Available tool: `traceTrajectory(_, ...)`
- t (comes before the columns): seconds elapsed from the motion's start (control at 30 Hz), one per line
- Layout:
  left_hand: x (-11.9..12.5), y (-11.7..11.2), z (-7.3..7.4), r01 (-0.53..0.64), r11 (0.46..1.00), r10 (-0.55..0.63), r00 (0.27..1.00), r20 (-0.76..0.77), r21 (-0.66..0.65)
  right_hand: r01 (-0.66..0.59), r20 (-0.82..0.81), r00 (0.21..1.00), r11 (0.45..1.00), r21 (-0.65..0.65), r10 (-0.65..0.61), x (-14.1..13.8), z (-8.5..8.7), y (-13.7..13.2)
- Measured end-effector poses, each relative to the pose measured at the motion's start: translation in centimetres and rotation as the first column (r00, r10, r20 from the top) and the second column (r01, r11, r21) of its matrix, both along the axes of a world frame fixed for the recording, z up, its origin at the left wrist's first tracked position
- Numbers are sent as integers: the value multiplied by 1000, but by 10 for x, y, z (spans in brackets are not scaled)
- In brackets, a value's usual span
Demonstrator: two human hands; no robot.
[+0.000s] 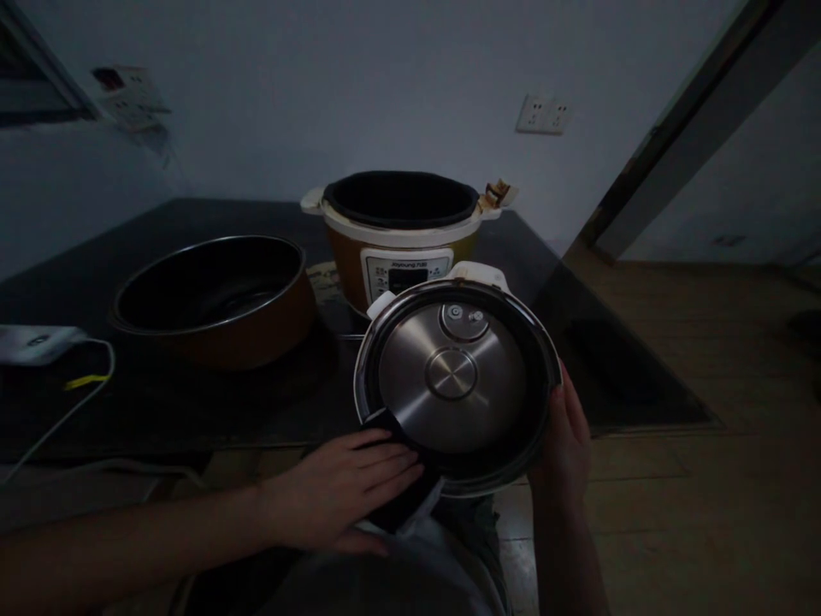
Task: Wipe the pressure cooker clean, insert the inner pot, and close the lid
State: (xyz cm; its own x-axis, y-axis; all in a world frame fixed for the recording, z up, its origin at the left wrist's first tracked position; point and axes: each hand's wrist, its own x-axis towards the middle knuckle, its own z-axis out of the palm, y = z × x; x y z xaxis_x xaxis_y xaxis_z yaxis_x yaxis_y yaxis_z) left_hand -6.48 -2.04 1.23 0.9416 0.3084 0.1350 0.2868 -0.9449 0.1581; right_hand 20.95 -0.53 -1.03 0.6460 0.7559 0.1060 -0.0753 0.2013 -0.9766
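Tilted up in front of me is a pressure cooker lid, its steel inner face and dark sealing ring turned towards me. My right hand is closed round the lid's right edge. A dark cloth lies under the fingers of my left hand, which presses it against the lid's lower left rim. The left thumb points down beside the cloth. Behind the lid stands the cooker body, open at the top, with its control panel partly hidden by the lid.
A wide inner pot sits on the dark table, left of the cooker. At the far left lies a white power strip with a cable. Wall sockets are on the wall behind. Wooden floor shows at the right.
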Motion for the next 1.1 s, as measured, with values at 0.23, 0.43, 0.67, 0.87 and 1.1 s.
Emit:
traceTrajectory(0.23, -34, 56, 8, 120, 986, -127, 990, 58, 114, -9, -39, 999, 1000, -29, 8, 3, -3, 3)
traceTrajectory(0.43, -50, 109, 50, 265, 955, -241, 955, -171, 131, -5, 6, 1000, 994, -107, 5, 2, -1, -1)
traceTrajectory(0.67, -40, 151, 82, 257, 958, -210, 929, -306, 124, 14, 76, 997, 987, -161, -2, -1, 8, -4)
traceTrajectory(0.87, -24, 186, 95, 352, 881, -284, 928, -242, 315, 25, 110, 994, 982, -189, -4, 2, 5, -4)
traceTrajectory(1.1, -24, 177, 73, 229, 899, -251, 968, 9, 374, -9, 222, 974, 988, -152, 44, 5, -4, -3)
